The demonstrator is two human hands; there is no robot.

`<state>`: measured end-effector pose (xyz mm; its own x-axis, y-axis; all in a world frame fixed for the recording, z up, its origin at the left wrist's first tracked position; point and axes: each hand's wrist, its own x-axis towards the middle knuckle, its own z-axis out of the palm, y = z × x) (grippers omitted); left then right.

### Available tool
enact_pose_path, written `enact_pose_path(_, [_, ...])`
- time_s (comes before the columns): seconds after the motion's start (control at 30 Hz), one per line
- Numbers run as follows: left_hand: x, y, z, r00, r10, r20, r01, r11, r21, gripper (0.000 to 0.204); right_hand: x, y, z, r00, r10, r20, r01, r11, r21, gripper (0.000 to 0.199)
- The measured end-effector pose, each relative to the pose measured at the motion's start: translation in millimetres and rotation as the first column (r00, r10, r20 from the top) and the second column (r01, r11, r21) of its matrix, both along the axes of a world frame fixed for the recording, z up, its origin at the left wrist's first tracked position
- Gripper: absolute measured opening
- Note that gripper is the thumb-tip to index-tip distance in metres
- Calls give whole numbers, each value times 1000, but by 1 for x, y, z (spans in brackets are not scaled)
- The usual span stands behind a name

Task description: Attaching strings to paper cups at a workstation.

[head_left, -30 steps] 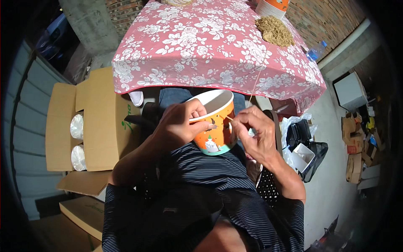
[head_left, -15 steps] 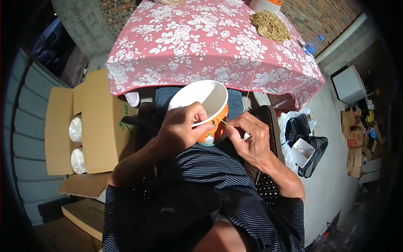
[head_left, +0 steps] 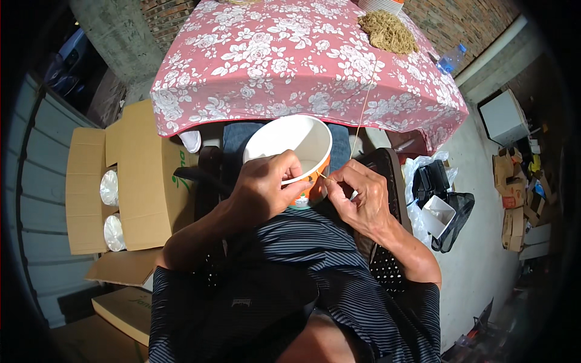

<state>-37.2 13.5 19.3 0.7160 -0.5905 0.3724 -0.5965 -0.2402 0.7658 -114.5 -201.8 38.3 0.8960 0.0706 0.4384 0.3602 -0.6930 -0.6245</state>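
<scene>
My left hand (head_left: 264, 186) grips the rim of an orange paper bowl (head_left: 290, 144) with a white inside, held over my lap with its opening up. Fingers of my right hand (head_left: 357, 195) pinch a thin tan string (head_left: 364, 109) right at the bowl's near edge. From there the string runs up to a heap of tan twine (head_left: 387, 31) on the table with a pink flowered cloth (head_left: 290, 60) in front of me. My knees sit under the table's near edge.
An open cardboard box (head_left: 121, 181) with stacked lidded cups stands at my left. More flat boxes lie below it. At my right are a black bag with a white cup (head_left: 439, 209), a white box (head_left: 502, 118) and a plastic bottle (head_left: 451, 59). Stacked bowls (head_left: 378, 5) stand at the table's far edge.
The bowl has turned from tilted on its side to opening upward. My right hand moved in close to its rim, still pinching the string.
</scene>
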Motion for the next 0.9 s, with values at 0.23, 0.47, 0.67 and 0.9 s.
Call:
enact_pose_path(0.23, [0, 0, 0, 999, -32, -4, 32, 999, 14, 31, 0, 1, -1, 1000, 1, -15, -1, 1000, 19, 11])
enact_pose_path(0.47, [-1, -2, -2, 999, -35, -33, 35, 999, 17, 30, 0, 2, -1, 1000, 6, -23, -5, 999, 33, 8])
enact_pose_path(0.67, [-1, -3, -4, 998, -22, 51, 22, 1000, 1, 30, -2, -5, -5, 981, 45, -188, -2, 975, 222, 9])
enact_pose_path(0.9, [-5, -4, -1, 996, -8, 92, 5, 1000, 31, 30, -4, -9, 0, 868, 111, -485, 135, 885, 445, 14])
